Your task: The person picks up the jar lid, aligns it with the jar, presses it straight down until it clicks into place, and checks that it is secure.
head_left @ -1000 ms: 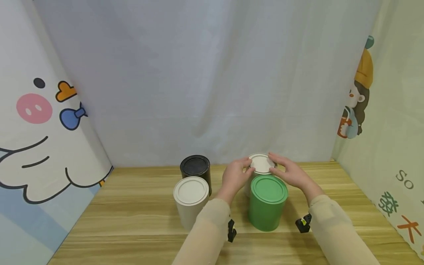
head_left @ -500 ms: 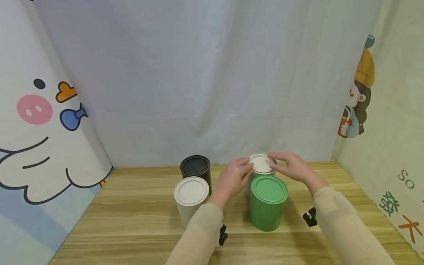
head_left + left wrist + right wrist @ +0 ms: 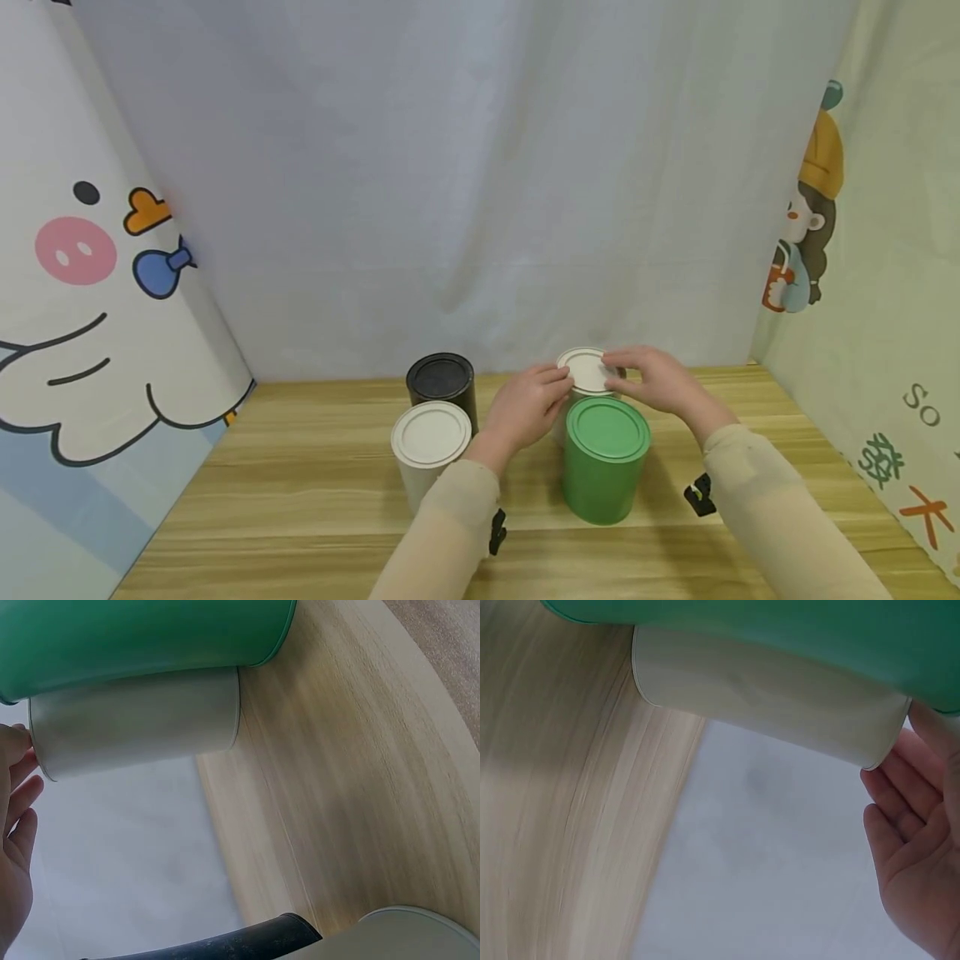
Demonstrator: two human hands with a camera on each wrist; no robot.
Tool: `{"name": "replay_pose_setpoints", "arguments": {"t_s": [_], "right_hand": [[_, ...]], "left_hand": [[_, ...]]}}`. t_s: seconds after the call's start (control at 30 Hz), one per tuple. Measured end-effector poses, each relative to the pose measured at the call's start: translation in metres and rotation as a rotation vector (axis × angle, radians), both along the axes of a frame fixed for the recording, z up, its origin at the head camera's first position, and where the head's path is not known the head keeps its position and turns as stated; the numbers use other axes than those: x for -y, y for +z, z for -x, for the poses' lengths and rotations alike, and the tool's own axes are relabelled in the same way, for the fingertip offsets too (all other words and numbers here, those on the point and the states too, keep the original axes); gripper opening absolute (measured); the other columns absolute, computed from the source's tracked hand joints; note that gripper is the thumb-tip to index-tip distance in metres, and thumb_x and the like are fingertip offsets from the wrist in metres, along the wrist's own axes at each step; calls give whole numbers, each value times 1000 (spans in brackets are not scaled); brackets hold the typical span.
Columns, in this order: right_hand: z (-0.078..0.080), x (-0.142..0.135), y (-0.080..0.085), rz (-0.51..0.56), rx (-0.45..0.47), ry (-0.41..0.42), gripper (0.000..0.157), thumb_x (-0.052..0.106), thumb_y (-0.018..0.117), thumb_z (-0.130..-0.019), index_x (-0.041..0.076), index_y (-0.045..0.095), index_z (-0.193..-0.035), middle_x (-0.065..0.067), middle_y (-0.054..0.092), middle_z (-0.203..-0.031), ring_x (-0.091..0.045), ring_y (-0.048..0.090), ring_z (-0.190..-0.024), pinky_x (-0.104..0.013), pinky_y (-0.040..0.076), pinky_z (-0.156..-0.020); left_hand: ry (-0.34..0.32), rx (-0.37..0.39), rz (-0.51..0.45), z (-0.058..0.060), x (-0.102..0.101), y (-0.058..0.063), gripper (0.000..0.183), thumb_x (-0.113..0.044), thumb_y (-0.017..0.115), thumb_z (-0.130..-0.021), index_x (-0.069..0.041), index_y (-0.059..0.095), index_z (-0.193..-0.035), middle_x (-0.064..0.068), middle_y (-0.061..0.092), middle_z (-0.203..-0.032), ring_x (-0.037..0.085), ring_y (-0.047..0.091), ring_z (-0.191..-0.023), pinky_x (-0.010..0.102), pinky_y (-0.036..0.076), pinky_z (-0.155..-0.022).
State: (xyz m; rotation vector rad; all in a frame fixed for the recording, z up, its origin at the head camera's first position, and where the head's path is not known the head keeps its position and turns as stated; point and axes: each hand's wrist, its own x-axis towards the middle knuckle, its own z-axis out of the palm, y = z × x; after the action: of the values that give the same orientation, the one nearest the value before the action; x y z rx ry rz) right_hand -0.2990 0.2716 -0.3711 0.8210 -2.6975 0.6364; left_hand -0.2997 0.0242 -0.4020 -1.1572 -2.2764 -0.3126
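Note:
A white can [image 3: 583, 372] with a flat lid stands at the back of the wooden table, partly hidden by a green can [image 3: 606, 479] in front of it. My left hand [image 3: 525, 407] touches the left side of its top rim with fairly straight fingers. On the opposite side, my right hand [image 3: 654, 385] has its fingertips at the rim, thumb toward the front. In the right wrist view the fingers of the right hand [image 3: 911, 817] lie loosely extended along the rim of the white can [image 3: 765, 690]. The left wrist view shows the left hand [image 3: 16, 840] likewise at the top edge.
To the left, a second white can [image 3: 431, 437] stands in front of a black can [image 3: 441, 377], close by my left forearm. A pale curtain [image 3: 450, 208] hangs behind the table [image 3: 300, 467]. Printed cloths hang at both sides.
The rear white can has shifted slightly left relative to the green one. My left hand has drawn a little left and back; the right forearm moved outward, then slightly back in.

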Motion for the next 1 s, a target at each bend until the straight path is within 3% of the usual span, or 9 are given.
{"name": "replay_pose_setpoints", "arguments": {"t_s": [0.23,0.67,1.0], "right_hand": [[-3,3,3,-4,18,-12,42,16,74,-90,-9,64,-123,-24,64,-123,-44,58,-115,-58,44,-99],[-4,5,8,-42,65,-64,45,18,73,-90,-9,63,-125,-25,63,-125,-44,56,-117,-58,44,-100],[-3,6,11,-83,61,-47,42,17,72,-91,-8,64,-124,-24,65,-121,-43,59,-113,-57,45,-99]], "left_hand": [[26,12,34,-2,-1,0,27,-17,63,-98,-9,70,-123,4,65,-130,22,57,-123,29,43,-106],[4,30,5,-2,0,0,27,-15,64,-97,-8,70,-122,6,65,-129,24,58,-123,31,45,-104],[19,55,-31,0,-4,-2,24,-14,64,-97,-9,72,-120,5,67,-127,22,58,-122,30,43,-106]]}}
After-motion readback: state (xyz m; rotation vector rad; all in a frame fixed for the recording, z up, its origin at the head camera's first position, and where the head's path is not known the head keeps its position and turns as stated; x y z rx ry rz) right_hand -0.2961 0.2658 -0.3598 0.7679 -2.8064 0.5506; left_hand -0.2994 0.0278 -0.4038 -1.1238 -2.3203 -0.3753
